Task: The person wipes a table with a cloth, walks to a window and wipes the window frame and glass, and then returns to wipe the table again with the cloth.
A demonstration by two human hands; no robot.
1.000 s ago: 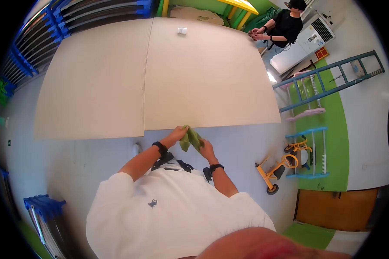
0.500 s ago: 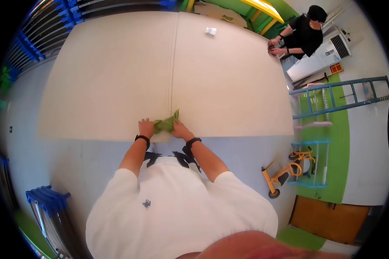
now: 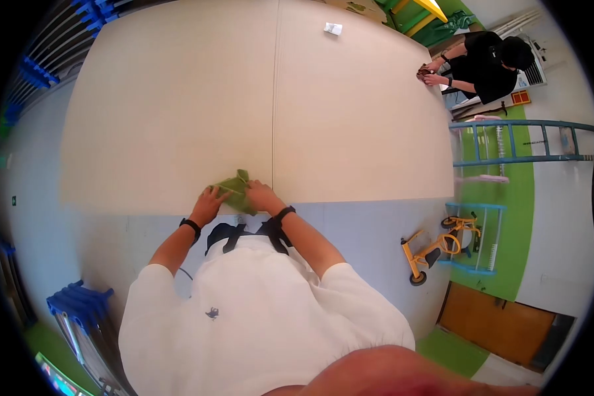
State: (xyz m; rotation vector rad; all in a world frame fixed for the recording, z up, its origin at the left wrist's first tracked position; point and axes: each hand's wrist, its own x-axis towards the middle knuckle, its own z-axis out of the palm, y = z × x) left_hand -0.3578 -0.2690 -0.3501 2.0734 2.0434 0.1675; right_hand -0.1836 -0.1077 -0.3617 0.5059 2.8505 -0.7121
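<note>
A green cloth [image 3: 233, 190] lies partly folded at the near edge of the large beige tabletop [image 3: 178, 119], just left of its middle seam. My left hand [image 3: 206, 204] pinches the cloth's left side, thumb and fingers bent over its edge. On the other side, my right hand [image 3: 263, 197] grips the cloth near its right corner, with the fingertips curled onto the fabric. One pointed corner of the cloth sticks up between the two hands. Both wrists wear black bands.
A small white packet [image 3: 332, 29] lies near the table's far edge. At the far right corner another person [image 3: 485, 63] in black handles a brown cloth [image 3: 424, 72]. A ladder [image 3: 528, 142] and a yellow tricycle [image 3: 432, 254] are at right; blue-ended stacked frames [image 3: 79, 303] stand at left.
The cloth has gone from bunched to more spread and shifted slightly left with my hands. My left hand has moved left and down. The view has shifted a little.
</note>
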